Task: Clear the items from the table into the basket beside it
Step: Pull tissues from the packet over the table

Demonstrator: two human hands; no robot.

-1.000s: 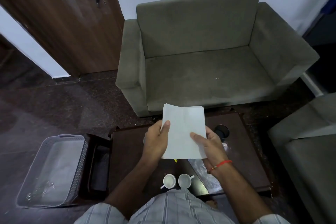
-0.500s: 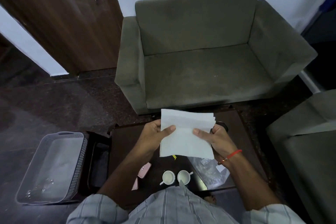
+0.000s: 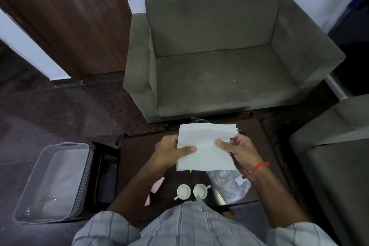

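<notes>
Above the dark wooden table [image 3: 137,150] I hold a stack of white paper napkins [image 3: 207,146], gripped on its left side by my left hand [image 3: 171,151] and on its right by my right hand [image 3: 239,151]. The top edges of the sheets fan out slightly. Near the table's front edge stand two small white cups [image 3: 183,191] [image 3: 200,190]. A pink flat object [image 3: 156,185] lies to their left, a clear plastic bag [image 3: 229,185] to their right. The grey plastic basket [image 3: 83,175] sits on the floor to the left.
A grey-green sofa [image 3: 219,56] stands just beyond the table. Another sofa [image 3: 335,156] is at the right. A dark low stand [image 3: 105,175] sits between basket and table. A dark round object [image 3: 199,121] peeks out behind the napkins. A brown door [image 3: 60,16] is at far left.
The napkins went from held upright to lower and flatter over the table, their edges fanning out. My view tilted down, revealing the pink object and more of the bag.
</notes>
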